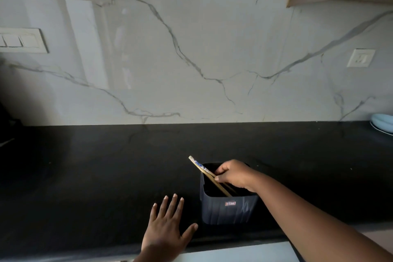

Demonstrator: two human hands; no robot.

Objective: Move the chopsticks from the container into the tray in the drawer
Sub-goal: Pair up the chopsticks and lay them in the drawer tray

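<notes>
Chopsticks (pixel 204 173), a pale wooden pair with blue-patterned tops, stand tilted in a dark blue ribbed plastic container (pixel 228 210) on a black stone countertop (pixel 85 176), their upper ends leaning toward 10 o'clock past the container's rim. The person's right hand (pixel 232 174) reaches over the container's mouth, thumb and fingers pinched around the sticks partway along their length. At 8 o'clock from the container, the left hand (pixel 167 227) lies flat on the counter's front edge, fingers spread and holding nothing. Behind the counter rises a white marble-veined backsplash (pixel 202 59), with a pale blue dish (pixel 382 122) at the far 3 o'clock edge.
</notes>
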